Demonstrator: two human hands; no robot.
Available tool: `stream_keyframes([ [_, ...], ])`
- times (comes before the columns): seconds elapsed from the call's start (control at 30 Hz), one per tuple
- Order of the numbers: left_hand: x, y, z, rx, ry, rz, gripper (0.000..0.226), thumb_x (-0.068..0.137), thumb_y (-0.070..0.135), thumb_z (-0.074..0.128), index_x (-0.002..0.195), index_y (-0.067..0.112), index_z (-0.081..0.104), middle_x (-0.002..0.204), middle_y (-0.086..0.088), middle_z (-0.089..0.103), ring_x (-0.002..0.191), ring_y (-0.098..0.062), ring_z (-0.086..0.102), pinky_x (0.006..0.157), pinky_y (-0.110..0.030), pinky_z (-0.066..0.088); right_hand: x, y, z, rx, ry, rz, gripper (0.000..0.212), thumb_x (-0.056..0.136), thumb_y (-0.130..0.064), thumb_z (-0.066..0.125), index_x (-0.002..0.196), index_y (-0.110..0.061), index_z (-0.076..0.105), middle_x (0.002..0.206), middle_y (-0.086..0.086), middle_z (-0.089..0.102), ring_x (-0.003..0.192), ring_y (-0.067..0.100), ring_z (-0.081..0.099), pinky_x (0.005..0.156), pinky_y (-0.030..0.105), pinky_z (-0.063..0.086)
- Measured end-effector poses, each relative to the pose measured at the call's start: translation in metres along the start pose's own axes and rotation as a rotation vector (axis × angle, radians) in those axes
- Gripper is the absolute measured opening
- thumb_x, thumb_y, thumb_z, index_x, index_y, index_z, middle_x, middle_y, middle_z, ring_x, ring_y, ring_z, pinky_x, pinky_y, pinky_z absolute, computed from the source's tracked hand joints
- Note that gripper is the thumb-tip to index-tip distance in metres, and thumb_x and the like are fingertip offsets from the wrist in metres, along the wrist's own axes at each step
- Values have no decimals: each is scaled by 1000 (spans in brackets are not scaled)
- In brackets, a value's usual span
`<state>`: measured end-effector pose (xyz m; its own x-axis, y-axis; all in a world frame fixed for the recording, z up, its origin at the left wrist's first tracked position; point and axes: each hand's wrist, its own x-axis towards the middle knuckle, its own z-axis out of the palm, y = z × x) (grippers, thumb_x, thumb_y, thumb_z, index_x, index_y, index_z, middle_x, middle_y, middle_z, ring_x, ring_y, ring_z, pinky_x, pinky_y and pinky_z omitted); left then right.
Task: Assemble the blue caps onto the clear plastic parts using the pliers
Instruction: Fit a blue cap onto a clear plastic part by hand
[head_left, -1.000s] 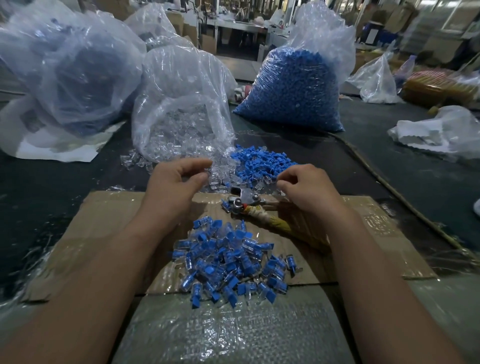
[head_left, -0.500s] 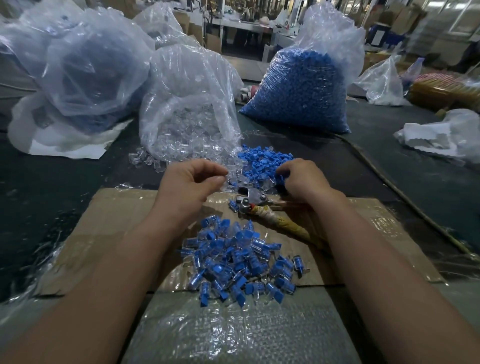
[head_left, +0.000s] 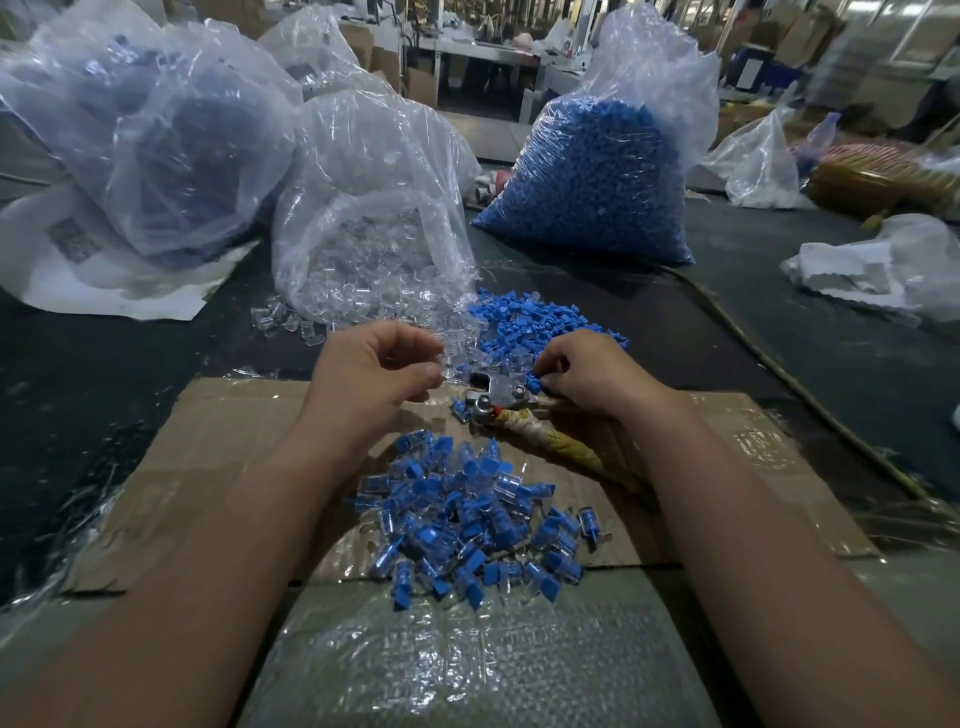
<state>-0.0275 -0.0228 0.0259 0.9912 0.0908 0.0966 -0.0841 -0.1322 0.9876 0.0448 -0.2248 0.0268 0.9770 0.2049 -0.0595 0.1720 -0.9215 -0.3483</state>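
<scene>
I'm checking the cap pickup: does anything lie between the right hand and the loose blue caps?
Nothing visible: the right hand has fingertips at the near edge of the loose blue caps; the pliers lie beside, toward the left hand.

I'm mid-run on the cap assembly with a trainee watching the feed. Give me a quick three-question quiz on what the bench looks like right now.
1. True or false: the pliers are held in the left hand.
2. The pile of finished parts lies: A) on the cardboard, nearer the person than the pliers; B) inside a plastic bag; C) on the dark table beyond the hands.
3. Which hand picks at the loose blue caps?

Key:
1. False. They lie on the cardboard between the hands, and the left hand pinches a clear part.
2. A.
3. The right hand.
</scene>
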Motion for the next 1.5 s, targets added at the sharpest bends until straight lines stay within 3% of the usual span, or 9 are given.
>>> stream_keyframes([
  [0.1,-1,0,1,17,-4,9,21,78,-2,65,78,19,64,74,-3,66,58,-5,62,60,-29,57,-3,3,5,28,33,25,24,92,-14,51,110,-19,66,115,1,62,92,12,51,81,29,44],
  [0.27,0,-1,1,36,-10,8,22,79,-2,65,77,20,64,73,-3,66,57,-6,61,56,-26,56,-7,4,11,46,120,58,22,84,-40,61,89,-21,72,83,-9,61,82,10,54,77,35,49],
  [0.6,1,-2,1,58,-25,47,26,79,-5,64,77,21,62,74,-2,66,54,3,61,54,-12,51,-10,-14,8,-82,160,40,13,83,-24,62,86,-21,75,92,-3,72,83,16,62,80,37,51],
  [0.87,2,-5,2,38,-41,54,25,78,-5,65,77,19,63,70,0,66,59,-2,64,54,-12,50,-7,-15,10,-22,53,47,11,88,-24,60,94,-21,69,99,-3,66,86,12,54,91,42,46],
  [0.93,3,-6,3,-1,-46,35,23,78,-6,64,76,17,64,65,2,67,58,-4,64,53,-13,50,-8,-12,13,-38,116,11,8,90,-21,56,93,-21,63,98,-3,60,86,11,49,88,37,44],
  [1.07,5,-5,1,-108,-67,-5,18,77,-7,62,77,11,63,59,3,68,57,-6,65,54,-13,50,-14,-6,6,273,329,-52,13,92,-14,53,104,-18,56,89,-9,51,81,5,50,74,20,40],
  [1.17,6,-6,2,-173,-84,-35,16,77,-8,61,77,8,62,59,3,68,56,-7,65,54,-14,51,-26,-13,1,460,350,-121,23,92,-9,52,112,-16,62,83,-19,50,75,-5,49,67,4,39],
  [1.33,5,-6,3,-223,-93,-35,13,76,-9,61,75,4,60,58,-1,67,55,-10,65,52,-17,52,-43,-41,6,728,311,-254,20,88,-6,57,92,-25,58,85,-9,62,84,8,63,82,24,53],
  [1.5,5,-5,3,-262,-72,-55,10,76,-8,62,76,2,60,56,-5,67,52,-13,65,48,-18,51,-48,-55,13,668,259,-373,19,87,-4,58,104,-11,63,88,-14,60,89,6,61,85,19,49],
])
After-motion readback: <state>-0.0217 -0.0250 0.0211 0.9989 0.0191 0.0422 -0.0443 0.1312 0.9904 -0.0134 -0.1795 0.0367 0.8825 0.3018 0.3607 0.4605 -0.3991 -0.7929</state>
